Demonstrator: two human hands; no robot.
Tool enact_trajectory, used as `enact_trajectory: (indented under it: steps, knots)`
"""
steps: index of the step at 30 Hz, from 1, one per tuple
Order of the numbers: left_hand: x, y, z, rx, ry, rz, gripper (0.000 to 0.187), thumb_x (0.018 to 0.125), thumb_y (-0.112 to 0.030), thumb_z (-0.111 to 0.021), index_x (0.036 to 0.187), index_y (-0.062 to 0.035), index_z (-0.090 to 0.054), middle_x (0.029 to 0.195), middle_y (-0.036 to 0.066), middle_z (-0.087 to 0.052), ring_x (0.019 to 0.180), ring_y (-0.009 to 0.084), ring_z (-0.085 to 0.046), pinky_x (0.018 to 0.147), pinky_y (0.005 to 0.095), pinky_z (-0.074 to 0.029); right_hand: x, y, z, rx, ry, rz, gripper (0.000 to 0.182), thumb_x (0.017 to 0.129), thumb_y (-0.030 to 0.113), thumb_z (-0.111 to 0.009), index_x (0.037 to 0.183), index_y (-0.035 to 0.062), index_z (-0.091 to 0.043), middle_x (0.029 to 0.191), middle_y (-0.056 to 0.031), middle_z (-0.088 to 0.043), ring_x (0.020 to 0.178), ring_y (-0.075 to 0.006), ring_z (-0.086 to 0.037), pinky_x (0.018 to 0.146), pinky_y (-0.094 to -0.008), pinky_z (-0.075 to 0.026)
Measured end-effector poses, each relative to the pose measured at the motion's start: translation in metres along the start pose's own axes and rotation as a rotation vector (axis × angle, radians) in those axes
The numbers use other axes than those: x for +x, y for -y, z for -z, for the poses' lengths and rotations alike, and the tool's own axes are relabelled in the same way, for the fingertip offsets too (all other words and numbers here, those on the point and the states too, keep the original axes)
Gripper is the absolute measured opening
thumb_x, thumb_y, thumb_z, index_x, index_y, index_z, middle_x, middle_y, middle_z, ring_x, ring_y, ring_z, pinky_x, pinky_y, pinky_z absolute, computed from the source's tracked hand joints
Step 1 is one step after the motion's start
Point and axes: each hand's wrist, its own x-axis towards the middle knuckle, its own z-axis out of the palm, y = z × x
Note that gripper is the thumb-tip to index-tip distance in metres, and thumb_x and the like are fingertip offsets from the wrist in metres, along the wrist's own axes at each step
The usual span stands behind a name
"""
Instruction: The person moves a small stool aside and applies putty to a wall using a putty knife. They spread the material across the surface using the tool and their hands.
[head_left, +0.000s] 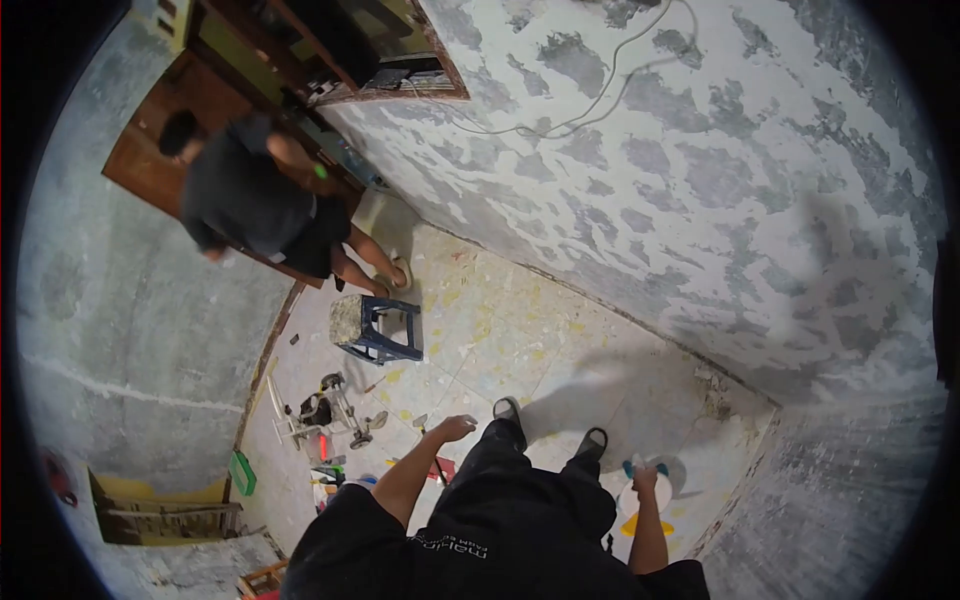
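Observation:
My left hand [457, 428] hangs loosely at my side above the floor, its fingers slightly bent and nothing visible in them. Below it a small trowel-like tool [421, 422] and a red item [441, 469] lie on the tiles. My right hand [646, 478] is lowered with its fingers closed. Around that hand show small teal parts [628, 467], and a white round thing [629, 502] with a yellow part [655, 526] overlaps it from below. I cannot tell what the right hand grips.
A person in dark clothes [250, 190] stands by a brown wooden door [140, 160]. A blue stool [398, 332] with a plaster-spattered top is near them. A wheeled metal frame [345, 410] and scattered tools lie left. A patchy plastered wall [690, 200] runs along the right.

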Motion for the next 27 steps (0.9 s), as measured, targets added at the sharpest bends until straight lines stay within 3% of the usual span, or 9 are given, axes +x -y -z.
enact_trajectory:
  steps: [6, 9, 12, 13, 16, 17, 20, 25, 27]
  knots:
    - [0.013, 0.101, 0.013, 0.072, 0.083, -0.28, 0.04, 0.092, -0.037, -0.057, 0.117, -0.0068, -0.066, 0.118, 0.017, -0.066, 0.113, 0.0324, -0.061, 0.098, 0.0412, -0.048, -0.037, 0.053, -0.048, -0.011, -0.099, 0.028, 0.036, 0.084, 0.029, -0.067, 0.096, -0.0047, -0.066, 0.071, -0.0191, -0.066, 0.055, -0.0306, -0.066, 0.047, -0.0398, -0.053]
    - [0.031, 0.147, 0.04, -0.062, 0.065, -0.191, 0.038, 0.093, -0.036, -0.058, 0.119, -0.0093, -0.064, 0.119, 0.016, -0.066, 0.113, 0.0325, -0.061, 0.097, 0.041, -0.048, -0.074, 0.073, -0.082, -0.086, -0.093, 0.034, 0.032, 0.086, 0.031, -0.063, 0.088, 0.0, -0.068, 0.059, -0.0086, -0.059, 0.048, -0.0199, -0.058, 0.044, -0.0368, -0.048]
    - [0.05, 0.154, 0.105, -0.191, 0.007, -0.057, 0.034, 0.092, -0.034, -0.061, 0.119, -0.0132, -0.063, 0.114, 0.015, -0.068, 0.111, 0.0344, -0.062, 0.094, 0.0415, -0.049, -0.074, 0.014, -0.146, -0.187, -0.331, 0.302, 0.036, 0.087, 0.035, -0.062, 0.082, -0.001, -0.067, 0.061, -0.0133, -0.062, 0.055, -0.0288, -0.063, 0.054, -0.0435, -0.05]
    - [0.053, 0.157, 0.128, -0.165, 0.005, -0.03, 0.035, 0.092, -0.034, -0.061, 0.119, -0.0124, -0.063, 0.115, 0.015, -0.067, 0.112, 0.0342, -0.062, 0.095, 0.0415, -0.049, -0.12, 0.055, -0.152, -0.291, -0.485, 0.3, 0.046, 0.091, 0.042, -0.059, 0.077, -0.0019, -0.065, 0.067, -0.0227, -0.064, 0.068, -0.0435, -0.065, 0.065, -0.0514, -0.049]
    - [0.075, 0.187, 0.184, -0.05, 0.038, -0.059, 0.036, 0.092, -0.034, -0.061, 0.12, -0.0118, -0.064, 0.119, 0.016, -0.066, 0.113, 0.0345, -0.061, 0.097, 0.0408, -0.048, -0.179, 0.067, -0.185, -0.222, -0.475, -0.025, 0.054, 0.094, 0.047, -0.054, 0.076, -0.0021, -0.066, 0.075, -0.0296, -0.064, 0.081, -0.052, -0.061, 0.075, -0.0565, -0.046]
    - [0.08, 0.187, 0.205, -0.047, 0.058, -0.005, 0.037, 0.092, -0.035, -0.061, 0.12, -0.0112, -0.064, 0.12, 0.016, -0.066, 0.114, 0.0346, -0.061, 0.098, 0.0408, -0.048, -0.205, 0.08, -0.185, -0.248, -0.331, -0.115, 0.047, 0.093, 0.04, -0.056, 0.09, -0.0046, -0.069, 0.091, -0.0316, -0.066, 0.091, -0.0512, -0.062, 0.083, -0.0555, -0.048]
    - [0.112, 0.196, 0.247, 0.032, -0.018, -0.082, 0.038, 0.092, -0.036, -0.059, 0.119, -0.0102, -0.064, 0.12, 0.017, -0.066, 0.117, 0.0353, -0.059, 0.099, 0.0417, -0.046, -0.238, 0.088, -0.203, -0.165, -0.302, -0.303, 0.052, 0.093, 0.043, -0.053, 0.081, -0.0049, -0.068, 0.086, -0.0315, -0.065, 0.088, -0.0503, -0.062, 0.079, -0.0561, -0.048]
    - [0.162, 0.184, 0.287, -0.013, 0.004, -0.174, 0.034, 0.094, -0.029, -0.058, 0.12, -0.0076, -0.063, 0.117, 0.017, -0.066, 0.114, 0.0335, -0.061, 0.098, 0.0398, -0.046, -0.199, 0.061, -0.238, -0.198, -0.172, -0.278, 0.049, 0.095, 0.047, -0.049, 0.087, 0.0033, -0.071, 0.091, -0.025, -0.068, 0.089, -0.0474, -0.064, 0.078, -0.0545, -0.05]
    - [0.173, 0.176, 0.291, -0.035, -0.05, -0.265, 0.031, 0.094, -0.024, -0.058, 0.119, -0.0067, -0.063, 0.115, 0.017, -0.066, 0.112, 0.0339, -0.062, 0.097, 0.0392, -0.046, -0.138, 0.024, -0.26, -0.534, -0.14, 0.18, 0.042, 0.098, 0.042, -0.047, 0.097, 0.0081, -0.072, 0.091, -0.024, -0.068, 0.084, -0.0449, -0.064, 0.075, -0.0548, -0.05]
